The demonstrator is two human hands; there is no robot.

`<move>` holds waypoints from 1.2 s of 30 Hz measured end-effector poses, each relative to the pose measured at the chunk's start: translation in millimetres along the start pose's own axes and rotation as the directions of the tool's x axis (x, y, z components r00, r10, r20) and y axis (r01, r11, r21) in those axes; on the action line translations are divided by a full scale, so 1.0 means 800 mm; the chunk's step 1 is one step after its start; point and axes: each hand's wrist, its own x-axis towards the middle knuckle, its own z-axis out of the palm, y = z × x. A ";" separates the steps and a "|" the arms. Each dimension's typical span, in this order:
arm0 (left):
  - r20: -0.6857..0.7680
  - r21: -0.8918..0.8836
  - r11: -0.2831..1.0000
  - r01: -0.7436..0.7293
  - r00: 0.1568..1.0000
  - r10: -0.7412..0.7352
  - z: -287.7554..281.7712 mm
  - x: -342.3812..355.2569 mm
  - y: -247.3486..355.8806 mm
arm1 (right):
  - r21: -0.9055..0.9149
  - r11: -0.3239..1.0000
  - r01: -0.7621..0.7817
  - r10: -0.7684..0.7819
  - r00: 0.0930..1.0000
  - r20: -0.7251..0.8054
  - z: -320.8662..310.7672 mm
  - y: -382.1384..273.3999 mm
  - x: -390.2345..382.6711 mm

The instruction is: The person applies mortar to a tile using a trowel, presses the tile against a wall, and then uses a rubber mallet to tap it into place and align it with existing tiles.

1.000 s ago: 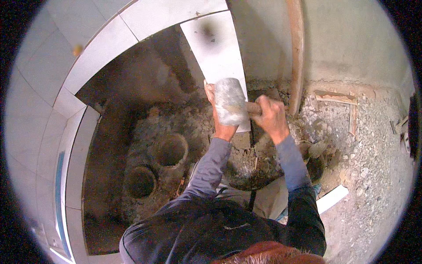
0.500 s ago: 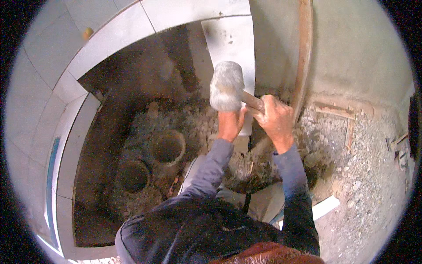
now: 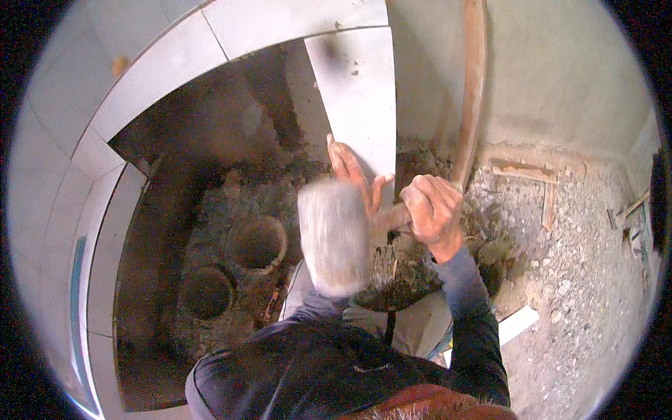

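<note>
My right hand (image 3: 432, 212) is wrapped round the short wooden handle of a mallet (image 3: 334, 238). Its thick grey-white head is blurred by motion and hangs in front of my left forearm. My left hand (image 3: 355, 173) clasps the near end of a long white tile (image 3: 360, 98), with the fingers along its left edge and the thumb at its right edge. Part of that palm and the wrist are hidden behind the mallet. The tile's far end meets a row of white tiles (image 3: 280, 28); a dark smudge and small specks mark its face.
Left of the tile is a dark, rough recess with two round pipe openings (image 3: 257, 241) (image 3: 208, 290). A wooden strip (image 3: 474, 91) runs along the plastered wall. Rubble (image 3: 567, 280) covers the right side, with a white offcut (image 3: 518, 323) near my right arm.
The mallet head has swung back from over the tile toward my body. The left hand's fingers, hidden before, now show along the tile. My view has shifted slightly.
</note>
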 end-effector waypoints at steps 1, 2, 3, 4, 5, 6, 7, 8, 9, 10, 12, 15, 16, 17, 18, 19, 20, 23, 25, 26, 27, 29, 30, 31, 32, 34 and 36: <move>0.033 -0.048 0.998 0.032 0.999 -0.031 -0.001 0.003 0.018 | 0.049 0.995 0.082 -0.080 0.996 -0.039 -0.002 0.006 -0.004; 0.076 0.020 0.999 0.030 0.997 -0.032 -0.006 0.016 0.039 | 0.039 0.997 0.066 -0.066 0.998 -0.007 0.002 0.027 -0.018; 0.111 0.094 0.995 0.024 0.993 -0.034 -0.016 0.031 0.057 | 0.035 0.998 0.057 -0.058 0.998 0.020 0.012 0.051 -0.036; 0.241 0.039 0.993 0.116 0.963 -0.122 -0.008 0.018 0.042 | -0.134 0.981 -0.137 0.158 0.974 0.164 0.020 0.064 -0.043; 0.364 0.022 0.976 0.219 0.907 -0.212 -0.004 0.007 0.025 | -0.158 0.943 -0.294 0.319 0.932 0.169 0.031 0.072 -0.031; 0.472 0.035 0.946 0.322 0.829 -0.300 -0.001 -0.006 0.005 | -0.117 0.943 -0.311 0.328 0.929 0.170 0.030 0.054 -0.023; 0.488 0.047 0.942 0.333 0.815 -0.313 -0.012 -0.009 0.006 | -0.079 0.938 -0.337 0.346 0.922 0.174 0.024 0.037 -0.018; 0.496 0.045 0.937 0.346 0.807 -0.322 -0.018 -0.009 0.010 | -0.062 0.956 -0.288 0.294 0.944 0.151 0.018 0.033 -0.019; 0.432 0.066 0.955 0.289 0.855 -0.288 -0.009 -0.024 -0.005 | -0.048 0.970 -0.238 0.242 0.962 0.127 0.012 0.031 -0.022; 0.290 0.037 0.974 0.223 0.931 -0.224 -0.013 -0.012 0.008 | -0.029 0.982 -0.186 0.188 0.978 0.095 0.011 0.030 -0.025; 0.000 0.005 0.997 0.080 0.997 -0.080 -0.002 0.006 0.035 | 0.080 0.996 -0.029 0.027 0.999 0.022 0.011 0.039 -0.039; 0.302 0.005 0.982 0.188 0.936 -0.181 0.022 -0.024 -0.002 | -0.145 0.964 -0.222 0.245 0.955 0.166 0.036 0.069 -0.070; 0.360 -0.005 0.972 0.233 0.908 -0.216 0.011 -0.026 -0.002 | -0.050 0.962 -0.270 0.274 0.956 0.104 0.034 0.070 -0.042; 0.370 0.012 0.970 0.242 0.901 -0.229 0.004 -0.027 -0.005 | -0.026 0.954 -0.299 0.300 0.945 0.134 0.031 0.053 -0.034; 0.339 0.035 0.972 0.231 0.913 -0.229 -0.005 -0.027 -0.006 | -0.022 0.956 -0.293 0.293 0.949 0.113 0.028 0.041 -0.025; 0.259 0.055 0.984 0.170 0.949 -0.179 -0.005 -0.026 -0.003 | -0.041 0.954 -0.298 0.300 0.949 0.100 0.022 0.031 -0.025; 0.169 0.088 0.991 0.104 0.979 -0.118 0.001 -0.018 -0.002 | -0.020 0.977 -0.213 0.214 0.976 0.046 0.021 0.027 -0.034; 0.113 -0.137 0.985 0.105 0.990 -0.090 0.008 -0.009 0.012 | -0.025 0.992 -0.127 0.127 0.992 0.008 0.023 0.037 -0.059; 0.290 -0.110 0.969 0.219 0.940 -0.179 0.010 -0.015 0.005 | -0.095 0.945 -0.313 0.324 0.936 0.138 0.037 0.067 -0.060; 0.270 -0.043 0.984 0.172 0.950 -0.155 0.013 -0.017 0.000 | -0.033 0.947 -0.318 0.320 0.940 0.115 0.036 0.059 -0.055; 0.260 0.029 0.991 0.128 0.957 -0.131 0.012 -0.021 -0.005 | -0.043 0.940 -0.339 0.341 0.934 0.107 0.027 0.056 -0.051; 0.114 0.015 0.997 -0.074 0.991 0.072 0.002 -0.017 0.011 | -0.049 0.909 -0.414 0.417 0.903 0.108 0.013 0.038 -0.056; 0.205 0.081 0.993 -0.091 0.976 0.072 0.003 -0.027 -0.015 | 0.070 0.884 -0.463 0.455 0.885 0.099 0.004 0.029 -0.067; 0.217 0.040 0.999 -0.034 0.976 0.025 -0.003 -0.030 -0.026 | 0.120 0.861 -0.495 0.488 0.869 0.084 -0.002 0.013 -0.091; 0.224 -0.009 1.000 0.028 0.974 -0.025 -0.005 -0.026 -0.021 | 0.149 0.850 -0.505 0.502 0.863 0.063 -0.018 0.005 -0.115; 0.225 0.114 0.993 -0.025 0.974 -0.002 -0.006 -0.002 0.018 | 0.107 0.849 -0.517 0.522 0.853 -0.022 -0.006 0.004 -0.215; 0.181 0.280 0.958 -0.059 0.983 0.008 -0.016 -0.002 0.023 | 0.533 0.614 -0.582 0.632 0.767 0.109 -0.034 -0.027 -0.234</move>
